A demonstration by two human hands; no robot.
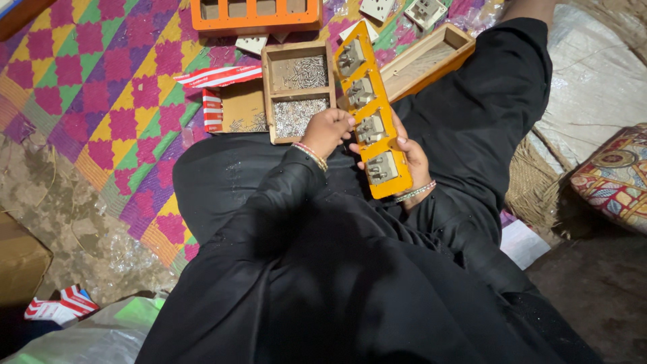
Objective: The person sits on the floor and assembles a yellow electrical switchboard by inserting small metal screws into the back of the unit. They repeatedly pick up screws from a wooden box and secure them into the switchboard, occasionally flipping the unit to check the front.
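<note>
Spread over the floor is a woven mat (pixel 101 87) in pink, yellow and green checks, where a red-and-white striped carton (pixel 219 94) lies just beside a wooden two-compartment tray (pixel 267 94) of small metal parts. Nearer, the left hand (pixel 328 131) curls its fingertips against a long orange holder (pixel 369 111) carrying four switch pieces, while the right hand (pixel 411 162) cradles it from beneath, fingers wrapped round its edge.
</note>
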